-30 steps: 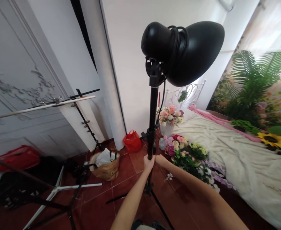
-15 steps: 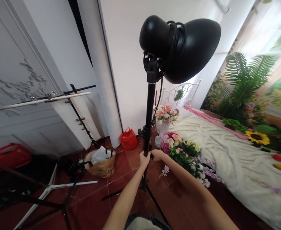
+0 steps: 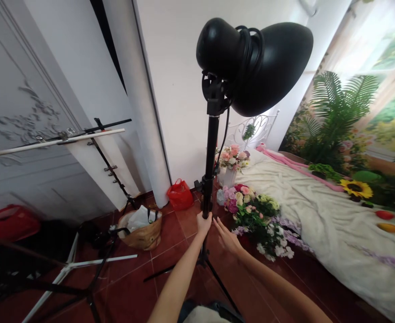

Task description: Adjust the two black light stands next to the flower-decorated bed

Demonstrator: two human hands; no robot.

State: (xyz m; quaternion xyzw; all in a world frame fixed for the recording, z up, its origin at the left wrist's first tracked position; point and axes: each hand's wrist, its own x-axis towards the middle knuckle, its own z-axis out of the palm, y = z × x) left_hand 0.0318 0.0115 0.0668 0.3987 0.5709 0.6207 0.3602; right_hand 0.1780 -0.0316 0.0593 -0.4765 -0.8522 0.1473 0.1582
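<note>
Straight ahead stands a black light stand (image 3: 212,148) with a large black studio lamp (image 3: 274,67) on top, its cord looped around the lamp's neck. My left hand (image 3: 204,223) is wrapped around the stand's pole, below a clamp knob (image 3: 199,185). Just right of the pole is my right hand (image 3: 227,237), its fingers stretched out and apart; whether a fingertip touches the pole I cannot tell. The stand's legs (image 3: 214,278) spread over the red tiled floor below my hands.
Artificial flowers (image 3: 261,215) lie right of the stand, beside a bed with a cream blanket (image 3: 332,251). At left are a woven basket (image 3: 143,237), a red bag (image 3: 180,195) and another stand with a white crossbar (image 3: 93,134). White stand legs (image 3: 99,259) cross the floor.
My right hand has come off the pole knob, moved slightly down and right, and its fingers have straightened. My left hand keeps its hold on the pole.
</note>
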